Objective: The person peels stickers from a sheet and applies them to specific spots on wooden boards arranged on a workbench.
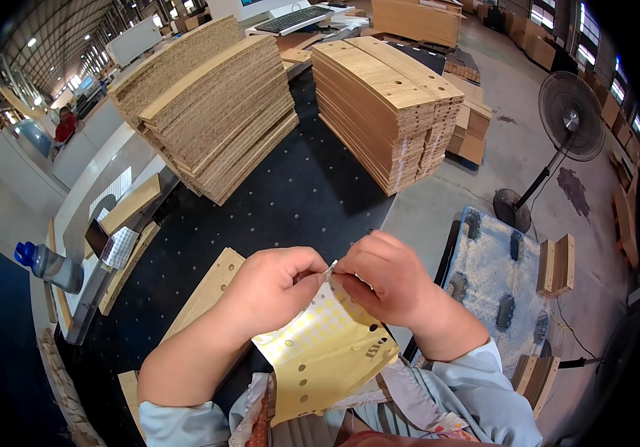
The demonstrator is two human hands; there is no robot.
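Observation:
A yellow and white sticker sheet point(333, 359) with rows of small round dots hangs in front of my body, a little creased. Thumb and fingers of my left hand point(274, 281) pinch its top edge near the middle. Right beside it, my right hand point(388, 277) is closed on the same edge, with a small whitish bit of the sheet between the two sets of fingertips. Both hands are above the near side of the black worktable point(275, 212). Under my left forearm lies a light wooden board point(212, 279), partly covered by the arm.
Two tall stacks of boards, a left stack point(223, 112) and a right stack point(387, 104), stand on the table's far part. A bottle with a blue cap point(59, 268) is at the left. A standing fan point(569, 119) and a dusty blue pallet point(495, 287) are at the right.

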